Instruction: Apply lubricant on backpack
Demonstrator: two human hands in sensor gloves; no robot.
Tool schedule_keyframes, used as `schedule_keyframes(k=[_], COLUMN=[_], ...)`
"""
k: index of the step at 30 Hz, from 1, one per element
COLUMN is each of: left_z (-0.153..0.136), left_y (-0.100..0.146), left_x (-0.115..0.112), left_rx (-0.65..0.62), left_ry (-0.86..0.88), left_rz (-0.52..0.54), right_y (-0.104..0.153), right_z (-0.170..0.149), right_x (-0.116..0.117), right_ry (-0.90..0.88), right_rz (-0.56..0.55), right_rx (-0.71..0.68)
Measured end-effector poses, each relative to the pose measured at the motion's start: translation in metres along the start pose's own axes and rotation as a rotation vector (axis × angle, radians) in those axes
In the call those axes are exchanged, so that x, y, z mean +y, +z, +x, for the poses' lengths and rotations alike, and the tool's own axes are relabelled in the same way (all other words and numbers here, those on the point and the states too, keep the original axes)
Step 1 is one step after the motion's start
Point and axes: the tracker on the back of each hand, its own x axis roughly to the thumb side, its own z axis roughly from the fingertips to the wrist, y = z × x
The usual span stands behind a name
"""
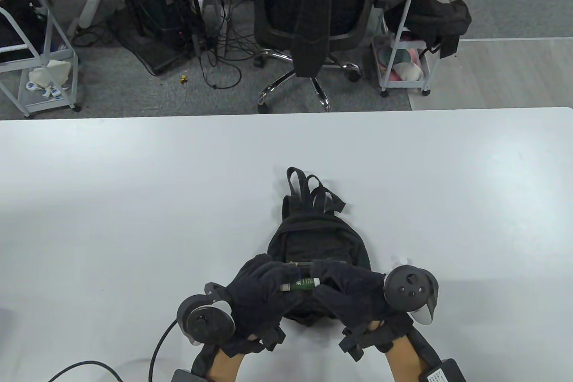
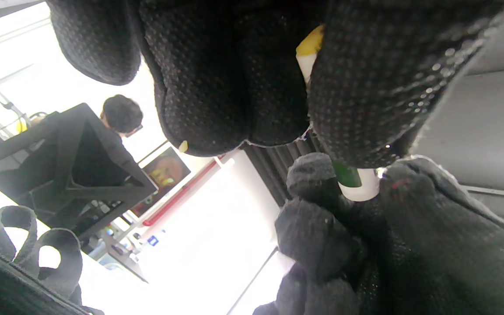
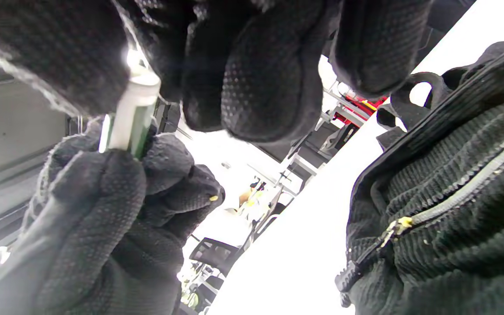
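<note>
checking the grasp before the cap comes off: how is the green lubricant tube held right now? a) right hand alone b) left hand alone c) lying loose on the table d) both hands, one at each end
d: the table view shows the green lubricant tube spanning between the left hand and the right hand, each gripping one end just above the backpack.

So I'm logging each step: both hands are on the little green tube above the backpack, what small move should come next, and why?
Probably twist the cap off. The left hand and right hand each grip an end of the lubricant tube, which seems still capped, held just above the backpack. Its zipper lies exposed below, seemingly untouched.
</note>
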Motion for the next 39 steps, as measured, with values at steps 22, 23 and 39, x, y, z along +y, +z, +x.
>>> schedule_keyframes(k=[22, 23, 39], left_z=[-0.001, -0.001, -0.001], left_y=[0.001, 0.001, 0.001], left_x=[0.0, -0.001, -0.001], left_rx=[0.01, 0.008, 0.009], left_ry=[0.02, 0.009, 0.003], left_rz=[-0.01, -0.007, -0.012], right_y=[-0.001, 0.0, -0.001], right_z=[-0.008, -0.008, -0.012], right_x=[0.003, 0.002, 0.002], right_ry=[-0.072, -0.07, -0.068], right_rz=[0.021, 0.02, 0.001], right_rx=[0.035, 0.033, 0.059])
